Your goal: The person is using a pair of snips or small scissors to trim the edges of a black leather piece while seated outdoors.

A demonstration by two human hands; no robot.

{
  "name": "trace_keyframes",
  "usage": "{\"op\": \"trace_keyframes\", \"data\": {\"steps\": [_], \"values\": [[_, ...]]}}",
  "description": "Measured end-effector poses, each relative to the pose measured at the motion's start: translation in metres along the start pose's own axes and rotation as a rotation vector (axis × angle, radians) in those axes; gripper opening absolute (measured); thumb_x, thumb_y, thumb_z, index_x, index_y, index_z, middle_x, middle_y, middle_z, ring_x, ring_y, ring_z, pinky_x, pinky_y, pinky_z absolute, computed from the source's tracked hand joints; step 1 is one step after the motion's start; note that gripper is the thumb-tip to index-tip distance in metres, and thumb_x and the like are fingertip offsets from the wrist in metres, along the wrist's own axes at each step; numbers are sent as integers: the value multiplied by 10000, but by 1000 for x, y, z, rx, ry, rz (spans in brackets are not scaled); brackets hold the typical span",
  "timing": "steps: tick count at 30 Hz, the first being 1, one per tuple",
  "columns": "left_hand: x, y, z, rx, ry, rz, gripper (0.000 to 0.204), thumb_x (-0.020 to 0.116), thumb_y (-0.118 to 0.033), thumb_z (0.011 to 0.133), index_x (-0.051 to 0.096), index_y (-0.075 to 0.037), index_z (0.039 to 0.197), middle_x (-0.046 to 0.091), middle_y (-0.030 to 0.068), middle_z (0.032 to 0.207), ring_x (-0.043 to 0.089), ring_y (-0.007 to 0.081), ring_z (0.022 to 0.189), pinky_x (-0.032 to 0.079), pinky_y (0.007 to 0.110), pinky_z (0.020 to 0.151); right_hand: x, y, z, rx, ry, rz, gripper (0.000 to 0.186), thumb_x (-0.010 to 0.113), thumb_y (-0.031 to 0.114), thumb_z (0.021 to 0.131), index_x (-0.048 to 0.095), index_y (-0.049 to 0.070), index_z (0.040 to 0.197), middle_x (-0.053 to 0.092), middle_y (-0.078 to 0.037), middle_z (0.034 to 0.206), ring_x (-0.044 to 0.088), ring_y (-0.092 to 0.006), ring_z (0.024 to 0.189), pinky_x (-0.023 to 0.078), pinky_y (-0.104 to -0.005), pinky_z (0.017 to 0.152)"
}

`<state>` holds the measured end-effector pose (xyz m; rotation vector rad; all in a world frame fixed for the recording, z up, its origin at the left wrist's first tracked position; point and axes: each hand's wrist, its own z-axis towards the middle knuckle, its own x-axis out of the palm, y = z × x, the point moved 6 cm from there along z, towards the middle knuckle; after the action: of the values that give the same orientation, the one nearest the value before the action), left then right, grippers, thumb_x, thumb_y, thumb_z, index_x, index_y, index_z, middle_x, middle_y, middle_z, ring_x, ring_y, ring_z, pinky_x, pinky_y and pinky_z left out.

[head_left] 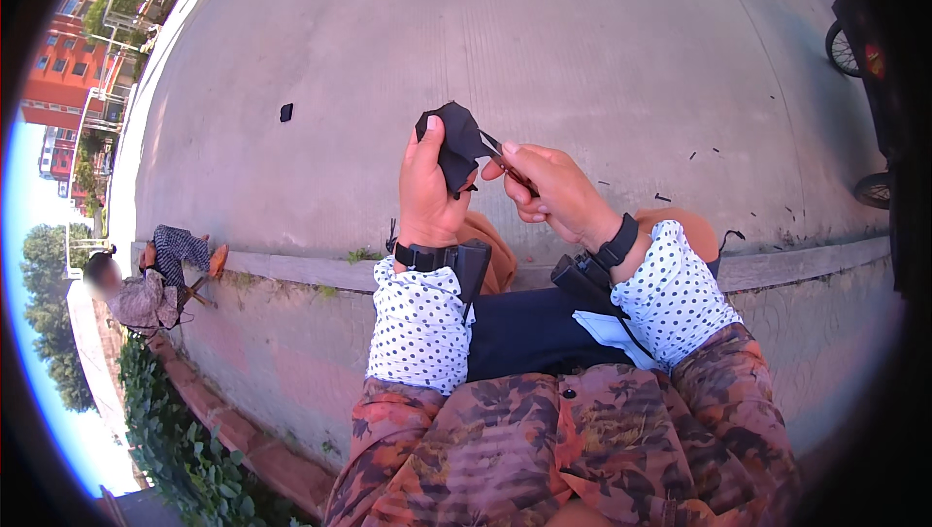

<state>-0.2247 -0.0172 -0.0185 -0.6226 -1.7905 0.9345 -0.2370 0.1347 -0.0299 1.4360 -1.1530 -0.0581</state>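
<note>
My left hand (429, 178) grips a black, angular, flat piece (449, 139) of flexible-looking material, raised above my lap with the thumb pressed on it. Beside it, my right hand (555, 192) is closed round a slim bladed tool (519, 172) with a brown handle, a knife or small scissors; I cannot tell which. Its blade lies at the right edge of the black piece. Both wrists carry dark straps with black devices, over white dotted sleeves. A dark cloth (515, 328) and a pale blue item (607, 333) lie across my lap.
Beyond my knees is concrete pavement (582, 42) with a small black object (286, 112) and several dark scraps (663, 198). A low kerb (282, 265) crosses it. Another person (136, 299) sits at the left by plants (184, 440). A wheeled vehicle (845, 51) stands at the right.
</note>
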Motion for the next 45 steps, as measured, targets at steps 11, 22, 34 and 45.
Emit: {"op": "trace_keyframes", "data": {"steps": [11,22,34,45], "values": [[1,2,3,-60,30,13,283,545,-323,1039,566,-48,1104,662,79,888,644,176,652,416,228,435,5,1,4,-28,20,134,385,447,380,1068,585,30,985,442,34,664,295,-46,497,288,-227,472],[8,0,-3,-25,21,147,238,554,-306,1033,586,-81,1105,651,39,882,593,100,641,423,226,463,4,4,8,-36,-37,164,327,487,386,1059,510,95,912,444,31,662,292,-43,490,277,-224,462],[7,-1,-2,15,-14,159,220,573,-308,1025,598,-102,1098,657,9,887,594,74,650,447,215,468,-3,-1,10,-96,-106,100,281,541,351,1046,594,94,947,403,69,622,291,-29,500,273,-215,451],[10,-5,-5,42,13,179,257,563,-317,1027,584,-76,1116,657,35,877,603,99,641,436,224,469,-2,4,5,-54,-96,100,324,566,361,1017,619,47,955,415,68,624,310,-44,495,268,-230,462]]}}
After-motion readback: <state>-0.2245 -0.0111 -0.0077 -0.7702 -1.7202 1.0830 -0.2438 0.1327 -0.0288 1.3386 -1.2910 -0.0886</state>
